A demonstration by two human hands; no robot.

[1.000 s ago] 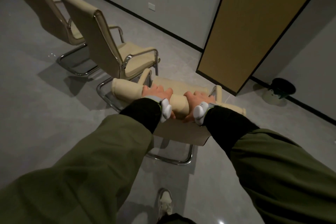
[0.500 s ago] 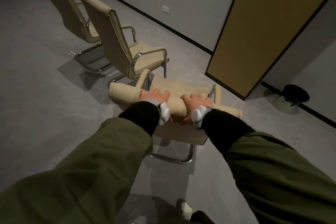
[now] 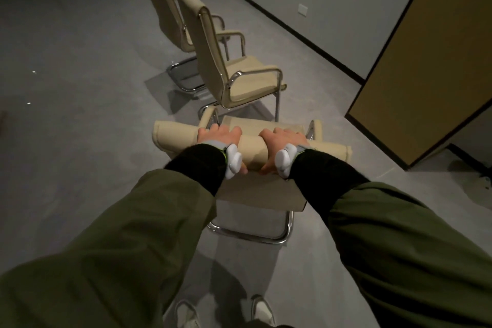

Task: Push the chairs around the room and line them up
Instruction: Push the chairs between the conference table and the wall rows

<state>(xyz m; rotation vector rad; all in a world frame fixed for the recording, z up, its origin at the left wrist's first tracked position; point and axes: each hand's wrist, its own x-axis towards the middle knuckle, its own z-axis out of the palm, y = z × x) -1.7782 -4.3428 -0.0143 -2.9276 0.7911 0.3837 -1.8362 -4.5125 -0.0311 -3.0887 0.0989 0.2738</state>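
A cream padded chair with a chrome sled frame stands right in front of me; I see the top of its backrest (image 3: pixel 175 134) from above. My left hand (image 3: pixel 219 137) and my right hand (image 3: pixel 282 141) both grip that top edge, side by side, fingers curled over it. Just beyond it stands a second cream chair (image 3: pixel 213 61) with chrome armrests, its seat facing the right wall. A third matching chair (image 3: pixel 157 0) stands behind the second, farther back. The three sit roughly in a row leading away from me.
A tan panel with black edging (image 3: pixel 426 61) stands at the right, close to the held chair. The grey wall with a black skirting (image 3: pixel 306 42) runs behind the chairs. Open grey floor (image 3: pixel 80 88) spreads to the left. My shoes (image 3: pixel 262 310) show below.
The view has swung left and the held chair has come up close behind the second chair, so the three chairs now look more in line. Both hands keep their grip.
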